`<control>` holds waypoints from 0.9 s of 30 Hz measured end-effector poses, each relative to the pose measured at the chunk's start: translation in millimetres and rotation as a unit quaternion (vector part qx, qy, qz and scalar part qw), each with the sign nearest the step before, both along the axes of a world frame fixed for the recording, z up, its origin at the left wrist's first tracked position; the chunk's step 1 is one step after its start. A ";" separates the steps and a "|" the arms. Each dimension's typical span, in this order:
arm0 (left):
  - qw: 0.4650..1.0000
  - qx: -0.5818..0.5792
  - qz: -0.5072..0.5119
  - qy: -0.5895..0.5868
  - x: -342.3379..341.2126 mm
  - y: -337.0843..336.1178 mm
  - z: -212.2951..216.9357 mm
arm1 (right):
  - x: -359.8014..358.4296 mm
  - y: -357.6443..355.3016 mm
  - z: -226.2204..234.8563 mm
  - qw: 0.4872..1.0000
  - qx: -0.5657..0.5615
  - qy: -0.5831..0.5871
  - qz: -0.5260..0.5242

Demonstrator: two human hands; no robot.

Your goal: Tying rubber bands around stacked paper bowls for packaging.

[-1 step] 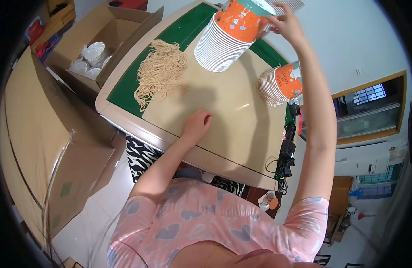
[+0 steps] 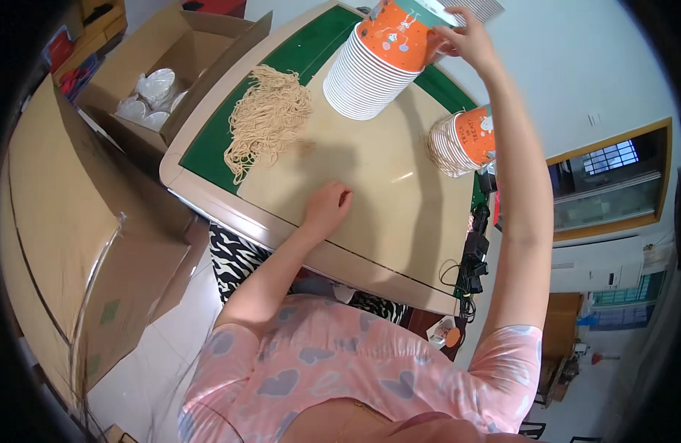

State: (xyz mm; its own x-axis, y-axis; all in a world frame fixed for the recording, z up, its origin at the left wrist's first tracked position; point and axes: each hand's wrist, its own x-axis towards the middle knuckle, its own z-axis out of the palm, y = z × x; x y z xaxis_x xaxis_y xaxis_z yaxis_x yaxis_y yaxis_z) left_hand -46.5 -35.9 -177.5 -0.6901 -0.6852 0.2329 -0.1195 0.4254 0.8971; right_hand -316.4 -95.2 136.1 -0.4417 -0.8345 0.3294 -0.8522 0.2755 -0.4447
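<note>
A tall stack of nested paper cups point(image 2: 370, 70), white-rimmed with an orange and green printed cup outermost, stands at the far side of the table. My right hand point(image 2: 467, 43) reaches out to the stack's upper end, thumb and fingers closed at the edge of the outermost cup. My left hand point(image 2: 328, 209) rests on the near part of the tabletop, loosely curled, with nothing seen in it. A shorter stack of similar orange cups point(image 2: 466, 140), with beige cords hanging round its rims, is at the right, partly behind my right forearm.
A heap of beige cords point(image 2: 267, 118) lies on the table's left part. Beyond the left edge, an open cardboard box point(image 2: 219, 44) holds wrapped white items point(image 2: 156, 88). A large carton point(image 2: 134, 273) stands nearer. Black adapters and cables point(image 2: 473, 255) line the right edge.
My right hand has shifted slightly left, its fingers drawing in at the outermost cup's edge. My left hand and both stacks stay in place.
</note>
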 end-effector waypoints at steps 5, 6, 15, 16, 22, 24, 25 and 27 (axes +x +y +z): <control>0.999 0.019 -0.011 0.038 2.0 -2.1 -1.6 | 18.4 -22.5 -6.9 0.992 -0.041 -0.114 -0.021; 0.999 0.012 -0.016 0.031 3.9 -3.4 0.0 | 24.5 -25.6 -5.3 0.991 -0.041 -0.127 -0.033; 0.998 0.030 -0.019 0.048 2.0 -3.5 -7.8 | 32.6 0.2 81.3 0.989 -0.137 -0.047 -0.006; 0.998 0.028 -0.027 0.053 -2.1 -0.5 -5.8 | 17.0 19.1 102.7 0.990 -0.132 0.040 0.024; 0.997 0.043 -0.021 0.060 2.0 -0.8 -7.1 | 88.5 112.3 109.4 0.955 -0.275 0.105 0.020; 0.997 0.053 -0.019 0.058 1.2 -2.1 -8.1 | 115.8 151.6 81.5 0.927 -0.370 0.054 0.000; 0.997 0.053 -0.021 0.058 0.3 -1.3 -9.8 | 121.5 175.5 62.9 0.916 -0.399 0.036 0.005; 0.963 0.245 -0.064 0.097 -3.2 -2.7 -13.8 | 137.0 218.3 18.7 0.902 -0.432 -0.018 -0.026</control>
